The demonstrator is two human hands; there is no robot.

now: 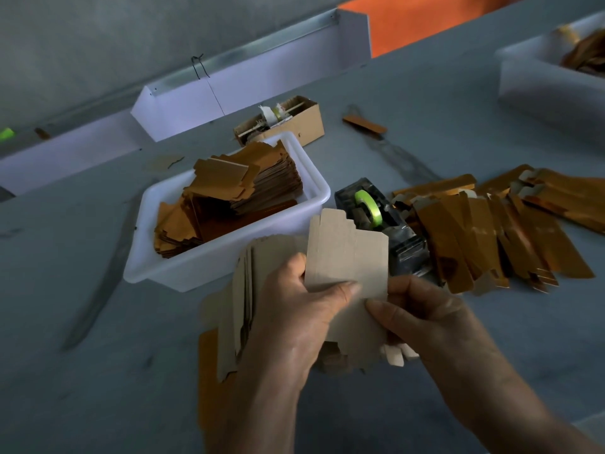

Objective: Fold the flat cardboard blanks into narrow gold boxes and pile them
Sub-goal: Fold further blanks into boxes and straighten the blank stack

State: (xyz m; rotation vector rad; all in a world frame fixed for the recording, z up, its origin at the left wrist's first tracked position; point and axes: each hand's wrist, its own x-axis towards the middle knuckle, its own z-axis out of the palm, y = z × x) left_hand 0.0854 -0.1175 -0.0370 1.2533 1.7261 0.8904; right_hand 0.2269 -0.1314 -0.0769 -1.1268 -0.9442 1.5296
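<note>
Both hands hold a flat cardboard blank (350, 257), its plain brown side towards me, above the table's near edge. My left hand (294, 316) grips its left side with the thumb lying across the face. My right hand (422, 309) pinches its right lower edge. More blanks (235, 309) fan out behind my left hand, brown side up. A white tub (216, 270) to the upper left holds stacked gold blanks (229, 198). Folded narrow gold boxes (491, 231) lie piled on the table to the right.
A tape dispenser (376, 217) with a green roll stands between the tub and the pile. Behind the tub is a small brown carton (294, 122). A second white tub (550, 90) sits far right. White partition walls (248, 83) border the grey table's back.
</note>
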